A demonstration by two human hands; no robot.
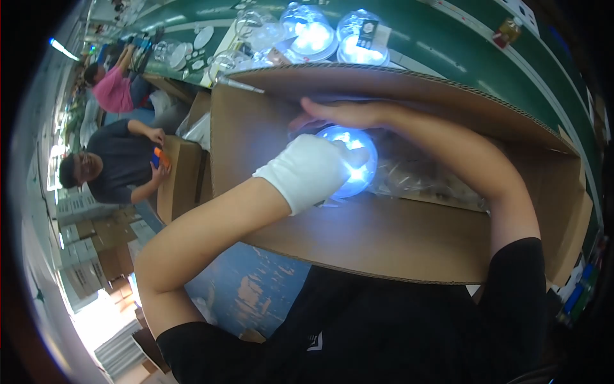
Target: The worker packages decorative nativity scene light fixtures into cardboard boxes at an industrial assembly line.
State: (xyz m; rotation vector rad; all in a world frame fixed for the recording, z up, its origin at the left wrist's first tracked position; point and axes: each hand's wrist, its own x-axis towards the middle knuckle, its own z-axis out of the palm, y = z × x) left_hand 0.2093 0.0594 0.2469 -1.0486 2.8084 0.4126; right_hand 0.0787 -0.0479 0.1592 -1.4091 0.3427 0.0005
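My left hand [308, 171], in a white glove, reaches into a long brown cardboard box [358, 237] and grips a glowing clear globe lamp [363, 178]. Its fingers lie over the globe's top. Beyond the lamp, my bare right hand [342, 114] lies along the box's far wall with its fingers stretched out. Its lower fingers are partly hidden, so I cannot tell if they touch the lamp. Crumpled clear plastic [409, 174] lies in the box, right of the lamp.
Beyond the box, lit clear dome lamps [309, 35] stand on a green bench [441, 38]. More clear domes and white discs [203, 37] lie to the left. A co-worker [115, 160] at the left holds an orange and blue tool over another carton [181, 179].
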